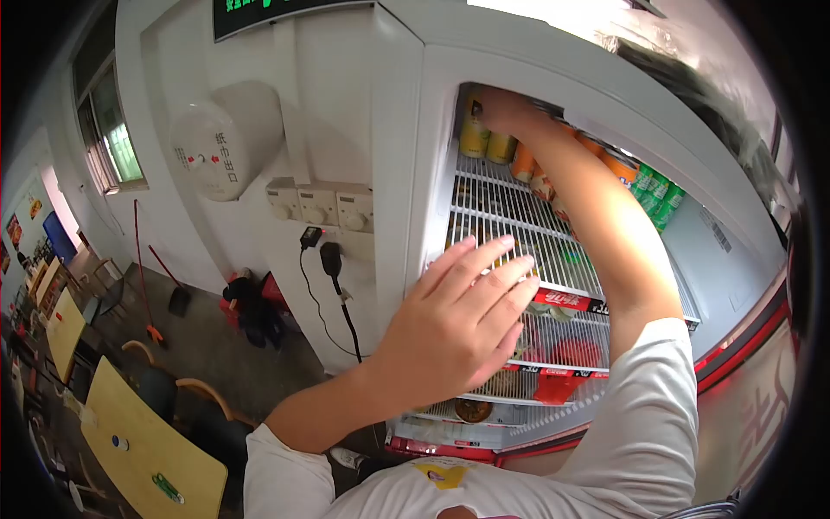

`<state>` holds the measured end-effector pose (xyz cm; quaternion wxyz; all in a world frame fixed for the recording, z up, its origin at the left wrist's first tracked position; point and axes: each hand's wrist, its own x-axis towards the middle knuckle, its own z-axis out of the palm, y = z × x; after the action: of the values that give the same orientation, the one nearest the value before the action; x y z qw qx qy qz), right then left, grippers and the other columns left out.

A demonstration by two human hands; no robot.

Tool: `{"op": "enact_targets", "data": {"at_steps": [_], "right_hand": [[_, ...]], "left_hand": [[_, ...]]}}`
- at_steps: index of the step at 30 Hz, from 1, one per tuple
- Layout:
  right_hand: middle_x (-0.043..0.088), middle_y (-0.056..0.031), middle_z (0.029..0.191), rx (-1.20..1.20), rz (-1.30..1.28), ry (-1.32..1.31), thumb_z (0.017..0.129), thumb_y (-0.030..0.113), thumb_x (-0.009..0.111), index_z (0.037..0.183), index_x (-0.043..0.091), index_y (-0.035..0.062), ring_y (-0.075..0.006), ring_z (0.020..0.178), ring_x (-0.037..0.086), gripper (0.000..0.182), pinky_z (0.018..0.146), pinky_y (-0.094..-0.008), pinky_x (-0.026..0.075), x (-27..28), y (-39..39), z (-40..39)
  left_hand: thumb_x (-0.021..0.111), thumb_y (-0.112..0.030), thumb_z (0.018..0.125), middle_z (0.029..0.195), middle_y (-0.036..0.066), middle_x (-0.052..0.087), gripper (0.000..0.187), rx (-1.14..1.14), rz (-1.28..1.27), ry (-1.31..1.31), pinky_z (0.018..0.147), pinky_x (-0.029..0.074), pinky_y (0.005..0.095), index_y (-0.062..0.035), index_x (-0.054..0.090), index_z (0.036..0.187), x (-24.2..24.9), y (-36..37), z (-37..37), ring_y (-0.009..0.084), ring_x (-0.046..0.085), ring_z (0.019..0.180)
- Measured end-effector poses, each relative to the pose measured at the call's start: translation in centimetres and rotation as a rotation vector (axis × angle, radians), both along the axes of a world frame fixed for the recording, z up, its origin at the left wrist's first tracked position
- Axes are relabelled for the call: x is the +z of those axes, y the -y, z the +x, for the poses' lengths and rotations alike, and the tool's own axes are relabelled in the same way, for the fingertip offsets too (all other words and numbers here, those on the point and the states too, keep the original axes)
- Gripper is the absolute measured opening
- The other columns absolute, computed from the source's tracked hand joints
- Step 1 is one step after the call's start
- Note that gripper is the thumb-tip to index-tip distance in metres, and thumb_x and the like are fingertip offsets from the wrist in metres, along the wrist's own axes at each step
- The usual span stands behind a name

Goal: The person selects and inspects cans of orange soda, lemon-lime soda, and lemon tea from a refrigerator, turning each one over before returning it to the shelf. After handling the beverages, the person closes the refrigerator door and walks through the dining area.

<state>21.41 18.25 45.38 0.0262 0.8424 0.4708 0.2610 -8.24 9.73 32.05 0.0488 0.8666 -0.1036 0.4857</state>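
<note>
A yellow can [473, 137] is standing at the far left of the top wire shelf [510, 216], a person's right hand [510, 112] hovering over its top — whether the fingers are gripping it or hanging open cannot be told, as their tips are hidden. A loose hold on smooth metal could be letting the can slip; knuckles catching the second yellow can [500, 149] could be tipping it, as the two are standing close. The forearm is crossing in front of the orange cans [619, 169], so a careless swing could be toppling those too. Nearer, the left hand [462, 324] is spreading its outstretched fingers slightly apart, holding nothing visible.

The fridge [411, 190] is also holding green cans [664, 201] to the right and a red item [577, 350] lower down. Left, a wall-mounted tissue box [207, 156] is hiding its contents.
</note>
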Motion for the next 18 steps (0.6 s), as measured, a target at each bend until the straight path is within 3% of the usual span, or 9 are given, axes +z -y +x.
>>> {"op": "enact_targets", "data": {"at_steps": [4,8,11,12,14,18], "right_hand": [[0.066,-0.0219,0.117,0.069,0.087,0.091,0.091,0.029,0.060,0.113,0.068,-0.0024,-0.0344,0.115,0.062,0.040,0.100,-0.0433,0.048,-0.6,-1.2,1.8],[0.067,-0.0204,0.117,0.188,0.252,0.069,0.091,0.036,0.059,0.115,0.068,0.0001,-0.0350,0.112,0.062,0.044,0.101,-0.0431,0.047,-1.3,-1.1,2.5],[0.065,-0.0201,0.122,0.235,0.257,-0.211,0.090,0.035,0.063,0.118,0.067,0.0018,-0.0359,0.114,0.061,0.044,0.102,-0.0427,0.046,-1.6,-1.2,4.4],[0.064,-0.0213,0.123,0.334,0.336,-0.084,0.088,0.034,0.066,0.120,0.064,0.0006,-0.0363,0.115,0.060,0.047,0.102,-0.0424,0.046,-2.0,-0.9,4.6],[0.063,-0.0225,0.125,0.425,0.411,0.039,0.086,0.033,0.069,0.123,0.062,-0.0006,-0.0368,0.117,0.060,0.051,0.102,-0.0421,0.046,-2.6,0.0,5.1],[0.061,-0.0252,0.125,0.491,0.382,-0.159,0.081,0.033,0.075,0.131,0.053,-0.0048,-0.0353,0.119,0.059,0.066,0.102,-0.0406,0.046,-1.4,3.5,1.5]], "left_hand": [[0.072,-0.011,0.077,0.127,0.008,0.063,0.041,-0.052,0.022,0.029,0.105,0.045,0.0460,-0.0051,0.066,0.117,-0.5,-1.1,0.1,0.0290,0.056,0.124],[0.068,-0.011,0.079,0.120,0.003,0.067,0.033,-0.058,0.124,0.097,0.107,0.044,0.0422,-0.0095,0.070,0.111,-1.4,-1.7,0.3,0.0219,0.060,0.120],[0.065,-0.013,0.081,0.116,-0.002,0.069,0.027,0.010,0.207,0.157,0.109,0.042,0.0393,-0.0143,0.072,0.107,-2.0,-1.7,0.8,0.0166,0.061,0.118],[0.064,-0.014,0.082,0.115,-0.004,0.069,0.025,0.061,0.255,0.186,0.109,0.041,0.0379,-0.0166,0.072,0.106,-2.1,-1.7,1.0,0.0142,0.061,0.117],[0.063,-0.015,0.082,0.114,-0.005,0.069,0.024,0.063,0.241,0.197,0.110,0.041,0.0379,-0.0173,0.072,0.105,-2.2,-1.6,1.1,0.0139,0.061,0.117],[0.065,-0.013,0.080,0.115,-0.005,0.069,0.027,0.061,0.201,0.177,0.112,0.037,0.0415,-0.0172,0.071,0.106,-2.2,-1.2,1.1,0.0149,0.062,0.117]]}}
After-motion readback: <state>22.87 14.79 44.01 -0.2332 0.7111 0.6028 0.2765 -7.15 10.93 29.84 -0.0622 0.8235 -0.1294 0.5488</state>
